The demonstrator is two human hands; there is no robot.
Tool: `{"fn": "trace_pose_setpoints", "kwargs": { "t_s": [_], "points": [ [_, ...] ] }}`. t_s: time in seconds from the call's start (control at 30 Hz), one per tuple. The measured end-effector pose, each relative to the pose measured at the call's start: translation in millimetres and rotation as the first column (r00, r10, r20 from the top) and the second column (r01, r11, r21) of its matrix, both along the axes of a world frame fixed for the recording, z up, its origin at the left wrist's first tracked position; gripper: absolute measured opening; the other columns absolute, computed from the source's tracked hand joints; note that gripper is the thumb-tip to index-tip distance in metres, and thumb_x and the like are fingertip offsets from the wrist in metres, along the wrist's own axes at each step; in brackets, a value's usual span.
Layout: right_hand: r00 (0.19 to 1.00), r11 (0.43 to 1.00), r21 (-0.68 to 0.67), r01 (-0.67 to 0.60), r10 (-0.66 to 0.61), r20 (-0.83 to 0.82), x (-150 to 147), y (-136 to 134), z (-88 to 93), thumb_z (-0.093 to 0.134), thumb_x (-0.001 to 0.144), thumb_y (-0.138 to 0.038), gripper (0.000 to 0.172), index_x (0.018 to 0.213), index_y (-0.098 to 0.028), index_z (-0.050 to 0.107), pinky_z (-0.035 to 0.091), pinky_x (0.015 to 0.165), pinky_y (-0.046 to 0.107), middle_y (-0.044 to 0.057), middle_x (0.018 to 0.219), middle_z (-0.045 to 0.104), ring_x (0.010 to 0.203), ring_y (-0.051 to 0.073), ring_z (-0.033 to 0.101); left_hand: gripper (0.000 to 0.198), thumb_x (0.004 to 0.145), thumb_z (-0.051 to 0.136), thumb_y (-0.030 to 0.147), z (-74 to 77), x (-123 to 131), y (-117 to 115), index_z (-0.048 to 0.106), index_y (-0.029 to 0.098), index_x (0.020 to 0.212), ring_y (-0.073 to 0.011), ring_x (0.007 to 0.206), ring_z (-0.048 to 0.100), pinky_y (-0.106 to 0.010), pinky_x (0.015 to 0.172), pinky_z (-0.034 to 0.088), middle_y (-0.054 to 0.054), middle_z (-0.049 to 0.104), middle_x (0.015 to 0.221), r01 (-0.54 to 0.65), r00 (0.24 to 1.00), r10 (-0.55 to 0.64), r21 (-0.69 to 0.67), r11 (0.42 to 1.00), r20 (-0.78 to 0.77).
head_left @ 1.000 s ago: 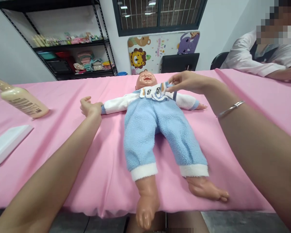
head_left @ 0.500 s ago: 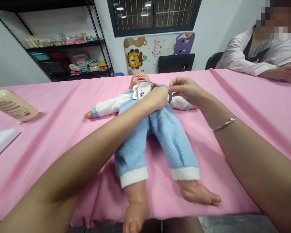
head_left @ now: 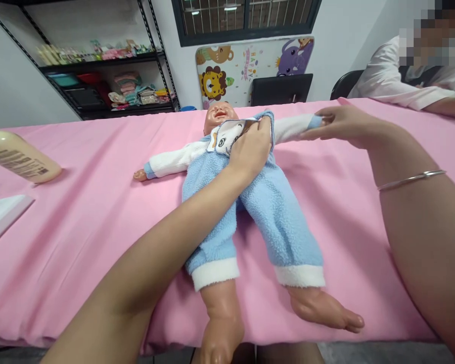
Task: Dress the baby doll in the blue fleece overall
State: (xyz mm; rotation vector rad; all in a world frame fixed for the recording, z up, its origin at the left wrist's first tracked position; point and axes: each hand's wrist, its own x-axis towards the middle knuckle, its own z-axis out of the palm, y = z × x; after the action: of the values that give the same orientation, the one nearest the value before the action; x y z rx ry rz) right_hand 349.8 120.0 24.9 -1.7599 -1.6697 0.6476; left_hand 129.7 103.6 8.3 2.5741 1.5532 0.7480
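Observation:
A baby doll (head_left: 246, 197) in a blue fleece romper with white sleeves lies on its back on the pink-covered table (head_left: 79, 212), feet over the near edge. My left hand (head_left: 252, 146) lies on the doll's chest and grips the romper's collar beside the printed bib (head_left: 227, 139). My right hand (head_left: 339, 126) holds the end of the doll's far sleeve (head_left: 299, 125) and the doll's hand, with that arm stretched out to the right. A silver bangle (head_left: 409, 179) sits on my right wrist.
A cream lotion bottle (head_left: 17, 156) lies at the left, with a white flat object (head_left: 2, 217) near it. Another person in a white sleeve (head_left: 398, 88) leans on the table's far right. A shelf rack (head_left: 98, 76) and a dark chair (head_left: 280, 88) stand behind.
My left hand left the doll's near arm, crossed over and settled on its chest. My right hand moved from the collar out to the far sleeve end and pulled that arm straight.

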Motion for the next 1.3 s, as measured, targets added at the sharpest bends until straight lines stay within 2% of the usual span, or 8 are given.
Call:
{"fn": "trace_pose_setpoints", "kwargs": {
  "t_s": [0.2,0.33,0.47,0.6,0.73,1.0,1.17,1.3],
  "points": [
    [0.806,0.963,0.268,0.04,0.127,-0.578,-38,-6,14.1,0.068,0.082,-0.014,0.015,0.092,-0.016,0.057,0.053,0.077,0.04,0.005,0.088,0.061,0.079,0.018,0.066,0.046,0.095,0.039,0.008,-0.5,3,-4,0.045,0.019,0.14,-0.0291,0.121,0.053,-0.036,0.106,0.042,-0.011,0.055,0.128,0.027,0.993,-0.034,0.056,0.998,0.116],
    [0.823,0.925,0.371,-0.079,0.271,-0.5,-73,3,5.9,0.063,0.086,-0.008,0.024,0.103,-0.018,0.05,0.049,0.074,0.025,0.001,0.092,0.062,0.077,0.008,0.059,0.045,0.097,0.03,0.01,-0.9,2,-5,0.046,0.015,0.139,-0.0312,0.127,0.047,-0.041,0.112,0.035,-0.013,0.049,0.137,0.051,0.992,-0.069,0.159,0.986,0.107],
    [0.81,0.909,0.326,-0.258,0.388,-0.44,-88,3,-2.9,0.064,0.089,-0.016,0.007,0.092,-0.015,0.059,0.049,0.076,0.021,0.002,0.088,0.063,0.079,0.008,0.056,0.046,0.097,0.026,0.012,0.4,2,-7,0.046,0.013,0.138,-0.0314,0.132,0.04,-0.041,0.117,0.028,-0.013,0.045,0.141,0.02,1.0,-0.022,0.263,0.965,0.007],
    [0.749,0.912,0.242,-0.331,0.41,-0.521,-81,0,-8.1,0.066,0.089,-0.04,0.026,0.079,-0.017,0.063,0.052,0.083,0.026,0.002,0.087,0.064,0.088,0.012,0.06,0.039,0.095,0.037,0.009,4.3,1,-6,0.052,0.015,0.13,-0.0305,0.128,0.045,-0.04,0.113,0.035,-0.013,0.053,0.132,0.007,1.0,-0.009,0.217,0.976,0.012],
    [0.696,0.884,0.216,-0.415,0.462,-0.55,-73,3,-12.9,0.072,0.084,-0.033,0.025,0.073,-0.013,0.063,0.051,0.083,0.025,0.003,0.079,0.061,0.08,0.011,0.06,0.033,0.086,0.055,0.007,11.7,-7,1,0.058,0.015,0.118,-0.0328,0.116,0.055,-0.043,0.102,0.046,-0.014,0.057,0.126,-0.02,0.999,0.023,0.118,0.993,-0.025],
    [0.667,0.975,0.17,-0.142,0.222,-0.711,-68,17,-35.5,0.067,0.087,-0.029,0.022,0.075,-0.017,0.054,0.056,0.082,0.028,0.002,0.083,0.063,0.084,0.012,0.063,0.051,0.075,0.068,0.012,3.1,-26,36,0.056,0.021,0.125,-0.0243,0.125,0.054,-0.038,0.107,0.044,-0.007,0.059,0.129,0.421,0.878,-0.416,0.031,0.907,0.236],
    [0.516,0.978,0.164,-0.127,0.207,-0.831,-69,24,-47.6,0.058,0.091,-0.023,0.013,0.08,-0.017,0.056,0.055,0.077,0.02,0.001,0.082,0.061,0.076,0.008,0.06,0.048,0.07,0.071,0.01,-4.9,-20,33,0.058,0.018,0.116,-0.0253,0.131,0.047,-0.037,0.113,0.037,-0.009,0.055,0.135,0.408,0.911,-0.408,0.013,0.913,0.057],
    [0.628,0.988,0.12,-0.1,0.156,-0.762,-65,24,-50.7,0.067,0.085,-0.031,0.023,0.078,-0.017,0.051,0.055,0.077,0.023,0.001,0.081,0.06,0.076,0.009,0.06,0.037,0.079,0.055,0.006,-5.8,-16,23,0.058,0.019,0.112,-0.0237,0.121,0.054,-0.034,0.103,0.045,-0.007,0.059,0.125,0.375,0.924,-0.379,0.066,0.925,0.058]
  ]
}}
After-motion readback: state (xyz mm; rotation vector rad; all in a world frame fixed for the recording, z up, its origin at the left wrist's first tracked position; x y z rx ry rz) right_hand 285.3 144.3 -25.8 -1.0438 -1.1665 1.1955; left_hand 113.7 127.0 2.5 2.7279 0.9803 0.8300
